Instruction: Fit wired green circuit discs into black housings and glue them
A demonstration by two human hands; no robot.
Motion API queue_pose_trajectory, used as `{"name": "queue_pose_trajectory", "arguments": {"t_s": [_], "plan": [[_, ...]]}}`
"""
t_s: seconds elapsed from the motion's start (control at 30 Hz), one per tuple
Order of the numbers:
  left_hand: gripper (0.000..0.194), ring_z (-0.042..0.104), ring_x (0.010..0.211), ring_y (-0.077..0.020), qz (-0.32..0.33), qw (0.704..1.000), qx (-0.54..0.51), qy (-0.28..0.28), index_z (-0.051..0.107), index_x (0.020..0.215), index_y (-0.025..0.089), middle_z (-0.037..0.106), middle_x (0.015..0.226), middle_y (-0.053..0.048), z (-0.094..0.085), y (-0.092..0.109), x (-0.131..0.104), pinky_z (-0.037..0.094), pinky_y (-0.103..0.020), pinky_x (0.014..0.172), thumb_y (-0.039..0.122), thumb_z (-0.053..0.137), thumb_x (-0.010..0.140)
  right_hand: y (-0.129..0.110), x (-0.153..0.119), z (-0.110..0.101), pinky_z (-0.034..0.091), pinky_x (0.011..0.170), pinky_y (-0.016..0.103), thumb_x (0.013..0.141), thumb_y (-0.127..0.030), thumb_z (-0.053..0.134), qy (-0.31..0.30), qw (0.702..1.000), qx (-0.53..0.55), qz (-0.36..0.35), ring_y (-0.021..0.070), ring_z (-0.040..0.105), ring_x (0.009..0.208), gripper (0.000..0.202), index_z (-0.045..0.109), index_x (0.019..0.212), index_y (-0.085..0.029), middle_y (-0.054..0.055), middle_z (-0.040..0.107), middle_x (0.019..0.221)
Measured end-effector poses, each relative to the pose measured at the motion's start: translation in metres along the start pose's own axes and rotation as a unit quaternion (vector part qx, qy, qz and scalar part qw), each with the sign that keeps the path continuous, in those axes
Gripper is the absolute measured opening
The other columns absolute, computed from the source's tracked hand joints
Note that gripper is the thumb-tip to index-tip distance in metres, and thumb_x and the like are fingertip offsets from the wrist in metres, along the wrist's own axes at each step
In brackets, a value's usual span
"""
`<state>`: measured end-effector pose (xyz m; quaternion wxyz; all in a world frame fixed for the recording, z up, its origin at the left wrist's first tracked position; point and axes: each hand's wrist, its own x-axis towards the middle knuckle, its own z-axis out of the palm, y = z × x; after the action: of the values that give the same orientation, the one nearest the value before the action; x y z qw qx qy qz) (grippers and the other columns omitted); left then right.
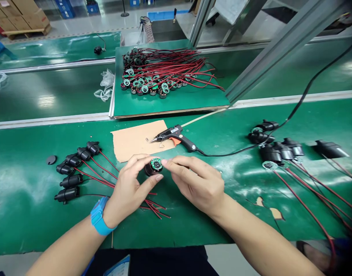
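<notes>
Between the thumb and fingers of my left hand (134, 178) is a small black cylinder (149, 170) with a round green circuit board (156, 164) on its top. The board faces up toward me. My right hand (197, 182) is closed in a pinch, its fingertips at the right edge of the board; whatever lies between them is hidden. Just beyond both hands, a black hot glue gun (176, 136) with an orange trigger rests with its nozzle over a cardboard piece (135, 138). Red wire ends (157, 209) lie on the table beneath my hands.
Several black housings with red wires (69, 181) lie at left, beside a black disc (51, 160). More black housings (282, 151) lie at right. A raised green board (176, 105) carries many wired cylinders (152, 91). The gun's black cord (296, 105) and a metal post (279, 50) cross the right side.
</notes>
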<state>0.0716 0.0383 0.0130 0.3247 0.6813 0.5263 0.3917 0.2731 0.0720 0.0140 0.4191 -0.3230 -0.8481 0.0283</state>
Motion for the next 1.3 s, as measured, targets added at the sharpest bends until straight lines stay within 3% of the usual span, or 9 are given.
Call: {"name": "queue_pose_trajectory", "arguments": {"t_s": [0.2,0.3,0.43,0.53,0.6,0.77,1.03,1.17,1.3], "plan": [[0.037,0.069,0.076,-0.0130,-0.082,0.990,-0.104,-0.055,0.062,0.132,0.028,0.071,0.114,-0.004,0.000,0.000,0.000,0.059,-0.028,0.071,0.027,0.065,0.095,0.004,-0.005,-0.006,0.054,0.068,0.033,0.097,-0.009,0.053,-0.038,0.995,-0.056,-0.079,0.0198,0.072,0.091,0.035,0.065,0.129,-0.019,0.009,0.077,0.105],[0.038,0.067,0.078,-0.0136,-0.099,0.982,-0.143,-0.071,0.063,0.131,0.028,0.073,0.106,-0.003,0.000,0.001,-0.001,0.058,-0.027,0.075,0.027,0.067,0.094,-0.001,0.000,-0.011,0.054,0.065,0.034,0.097,-0.009,0.054,-0.043,0.987,-0.103,-0.120,0.0214,0.072,0.085,0.028,0.069,0.120,-0.014,0.012,0.078,0.100],[0.037,0.059,0.069,-0.0142,-0.130,0.972,-0.173,-0.087,0.063,0.132,0.024,0.066,0.078,0.000,-0.002,0.002,0.000,0.052,-0.026,0.062,0.036,0.062,0.097,-0.012,0.009,-0.015,0.056,0.069,0.034,0.096,-0.010,0.057,-0.056,0.971,-0.163,-0.164,0.0199,0.073,0.082,0.021,0.073,0.109,-0.015,0.009,0.079,0.095],[0.034,0.057,0.072,-0.0147,-0.161,0.965,-0.186,-0.091,0.066,0.125,0.021,0.064,0.080,-0.002,-0.001,-0.001,0.001,0.049,-0.026,0.063,0.040,0.056,0.099,-0.016,0.010,-0.014,0.055,0.068,0.035,0.096,-0.009,0.057,-0.070,0.967,-0.177,-0.172,0.0207,0.073,0.081,0.019,0.073,0.107,-0.011,0.010,0.079,0.094],[0.030,0.057,0.074,-0.0143,-0.164,0.964,-0.193,-0.085,0.066,0.123,0.021,0.064,0.085,-0.002,0.001,-0.004,0.002,0.049,-0.027,0.067,0.038,0.057,0.099,-0.016,0.008,-0.012,0.055,0.068,0.034,0.097,-0.008,0.056,-0.072,0.976,-0.145,-0.144,0.0204,0.073,0.081,0.020,0.070,0.111,-0.010,0.010,0.079,0.095],[0.027,0.061,0.079,-0.0148,-0.168,0.964,-0.194,-0.064,0.062,0.123,0.022,0.067,0.096,-0.004,0.003,-0.006,0.002,0.052,-0.030,0.075,0.030,0.057,0.098,-0.016,0.004,-0.011,0.058,0.076,0.024,0.092,-0.009,0.067,-0.066,0.997,-0.036,0.017,0.0117,0.073,0.078,0.028,0.063,0.120,-0.016,0.002,0.078,0.094],[0.036,0.063,0.112,-0.0184,-0.116,0.976,-0.182,-0.023,0.044,0.129,0.025,0.064,0.124,-0.008,0.008,-0.004,-0.003,0.053,-0.032,0.093,0.018,0.055,0.095,-0.028,0.002,-0.020,0.060,0.081,0.015,0.093,-0.009,0.066,-0.111,0.972,0.170,0.120,0.0078,0.076,0.083,0.038,0.057,0.127,-0.021,0.000,0.078,0.102],[0.048,0.064,0.115,-0.0201,-0.079,0.992,-0.090,-0.027,0.037,0.136,0.022,0.063,0.127,-0.011,0.002,-0.002,-0.002,0.053,-0.036,0.099,0.016,0.056,0.092,-0.021,0.001,-0.025,0.061,0.081,0.014,0.094,-0.017,0.067,-0.177,0.943,0.240,0.149,0.0080,0.076,0.086,0.041,0.055,0.132,-0.025,-0.001,0.077,0.105],[0.056,0.067,0.111,-0.0220,-0.032,0.994,0.098,0.030,0.032,0.141,0.019,0.065,0.123,-0.012,-0.027,-0.010,0.011,0.054,-0.038,0.097,0.014,0.056,0.090,-0.011,0.004,-0.028,0.062,0.083,0.018,0.095,-0.026,0.066,-0.172,0.947,0.218,0.163,0.0106,0.076,0.089,0.034,0.058,0.128,-0.030,-0.002,0.077,0.104]]}}
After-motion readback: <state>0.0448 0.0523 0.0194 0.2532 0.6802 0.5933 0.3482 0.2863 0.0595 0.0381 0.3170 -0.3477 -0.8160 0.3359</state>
